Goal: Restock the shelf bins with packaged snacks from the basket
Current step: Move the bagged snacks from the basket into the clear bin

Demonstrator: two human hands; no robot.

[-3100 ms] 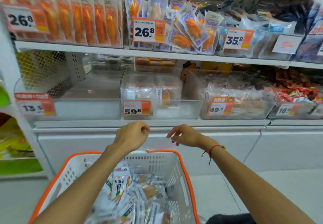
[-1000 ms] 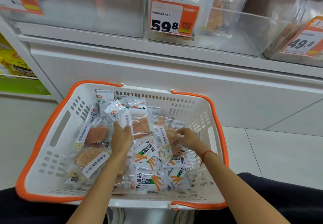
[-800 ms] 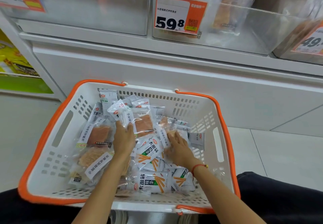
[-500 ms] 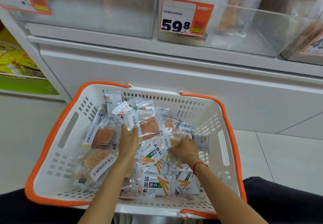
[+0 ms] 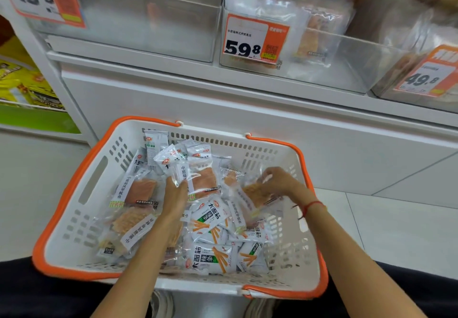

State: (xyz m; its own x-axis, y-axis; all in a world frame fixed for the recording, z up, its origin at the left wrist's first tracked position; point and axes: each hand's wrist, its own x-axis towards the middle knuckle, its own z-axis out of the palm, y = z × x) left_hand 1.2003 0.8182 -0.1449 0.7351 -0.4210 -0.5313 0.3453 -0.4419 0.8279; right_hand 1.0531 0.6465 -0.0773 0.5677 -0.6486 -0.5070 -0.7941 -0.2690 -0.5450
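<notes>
- Snack packs (image 5: 198,193), small and see-through, piled in the middle of the picture inside the white and orange basket (image 5: 74,193).
- Left hand (image 5: 176,195), reaching into the heap, fingers bent over the edge of a clear pack with an orange-brown slab (image 5: 204,181); looks like a pinch on its near left edge.
- Right hand (image 5: 280,182), at the right side of the heap, fingers curled round a crinkly clear pack with a golden piece (image 5: 255,193).
- Probably light, soft and slippery wrappers; likely easy to drop, so best gripped by the flat sealed edge or across the middle.
- Left pack's long side runs up and down the picture, top end toward the shelf.
- Right pack tilted, long side slanting from lower left to upper right.
- Clear bin with the 59.8 tag (image 5: 255,37), in the upper middle, well above the basket, still roomy.
</notes>
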